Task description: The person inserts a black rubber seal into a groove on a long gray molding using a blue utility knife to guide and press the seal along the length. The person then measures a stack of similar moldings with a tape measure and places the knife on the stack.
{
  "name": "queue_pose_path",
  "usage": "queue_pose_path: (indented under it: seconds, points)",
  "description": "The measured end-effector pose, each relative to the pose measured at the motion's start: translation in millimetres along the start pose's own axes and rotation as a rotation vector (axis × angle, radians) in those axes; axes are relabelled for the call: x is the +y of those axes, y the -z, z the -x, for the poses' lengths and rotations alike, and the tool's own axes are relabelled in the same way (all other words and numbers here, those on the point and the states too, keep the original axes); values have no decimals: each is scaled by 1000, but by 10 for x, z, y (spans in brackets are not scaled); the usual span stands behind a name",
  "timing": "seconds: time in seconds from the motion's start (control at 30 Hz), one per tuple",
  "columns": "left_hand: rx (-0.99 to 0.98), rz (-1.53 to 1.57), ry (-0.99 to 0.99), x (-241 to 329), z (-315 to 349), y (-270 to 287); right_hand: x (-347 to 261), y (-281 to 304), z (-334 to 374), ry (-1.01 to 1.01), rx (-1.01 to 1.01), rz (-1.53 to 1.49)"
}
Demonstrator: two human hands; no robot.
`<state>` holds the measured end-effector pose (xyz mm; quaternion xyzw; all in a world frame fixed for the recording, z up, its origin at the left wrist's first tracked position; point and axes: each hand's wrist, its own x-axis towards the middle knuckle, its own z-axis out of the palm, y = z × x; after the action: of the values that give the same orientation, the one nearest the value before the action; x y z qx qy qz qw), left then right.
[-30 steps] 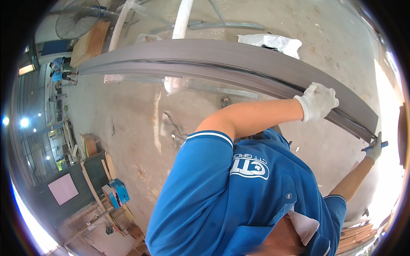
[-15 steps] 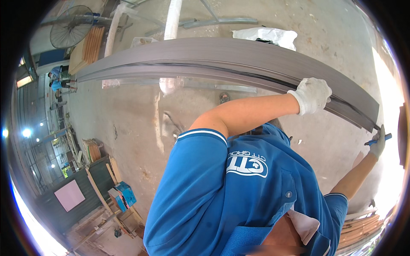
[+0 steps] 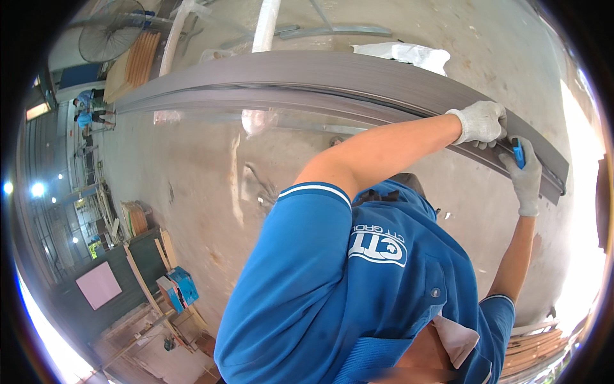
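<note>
A long brown-grey profile [image 3: 307, 66] stretches across in front of me, bowed by the lens, with a thin black rubber strip [image 3: 358, 97] running along its groove. Near the profile's right end my left hand [image 3: 480, 123], in a white knit glove, is closed with its curled fingers on the strip at the groove. Just right of it, my gloved right hand [image 3: 527, 179] grips a small blue-handled tool [image 3: 519, 153], its fingertips at the profile's near edge. The tool's working end is hidden. Past my right hand, the strip curves at the profile's end.
Wrapped white supports [image 3: 266, 25] stand under and beyond the profile. A white sack [image 3: 409, 56] lies behind it. At far left are a large fan [image 3: 112, 31], stacked boards [image 3: 138, 59] and two people [image 3: 86, 110]. A blue box [image 3: 181, 288] sits lower left.
My right hand has come in from beyond the profile's right end to beside my left hand, bringing the blue tool. My left hand has shifted slightly right along the profile.
</note>
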<state>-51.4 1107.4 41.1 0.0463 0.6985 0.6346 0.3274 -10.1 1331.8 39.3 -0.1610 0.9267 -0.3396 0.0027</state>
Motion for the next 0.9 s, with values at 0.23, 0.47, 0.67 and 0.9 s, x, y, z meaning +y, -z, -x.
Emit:
queue_pose_path:
  seconds: [0.23, 0.47, 0.67, 0.9]
  points:
    - [71, -840, -335, -41, 324, 197, 69, 248, -70, -103, -193, 146]
    - [271, -997, -224, -347, 866, 514, -165, 333, -246, -65, -318, 107]
    - [351, -902, -236, -421, 738, 434, -904, -216, -275, 262, -90, -25]
    - [249, -807, -250, -366, 842, 535, -877, -651, -339, 282, -143, 115]
